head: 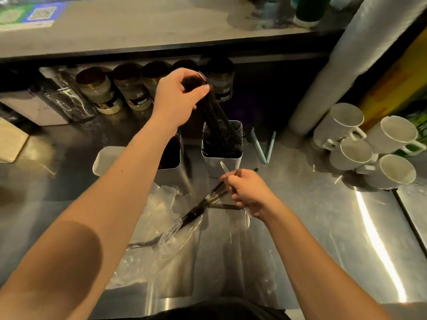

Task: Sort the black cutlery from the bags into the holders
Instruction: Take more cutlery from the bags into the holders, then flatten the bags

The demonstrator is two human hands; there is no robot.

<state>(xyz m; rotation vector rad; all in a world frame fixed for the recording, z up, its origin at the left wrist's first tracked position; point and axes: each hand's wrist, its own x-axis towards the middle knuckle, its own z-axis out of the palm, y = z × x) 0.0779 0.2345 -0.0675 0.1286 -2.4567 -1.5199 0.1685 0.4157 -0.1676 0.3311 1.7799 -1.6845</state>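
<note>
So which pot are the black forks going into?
Look at the steel counter, just in front of the row of jars. Three holders stand there; it is the rightmost square metal holder, the one bristling with black fork tines, where the left hand lowers a black bundle.

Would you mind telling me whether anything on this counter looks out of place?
Yes: several black cutlery pieces lie scattered at crossing angles on the steel counter, partly on crumpled clear plastic bags, not in a holder.

Four white mugs [369,146] lie clustered at the tabletop's [323,215] right edge. Lidded jars [129,88] line the back, beneath a shelf [138,31].
</note>
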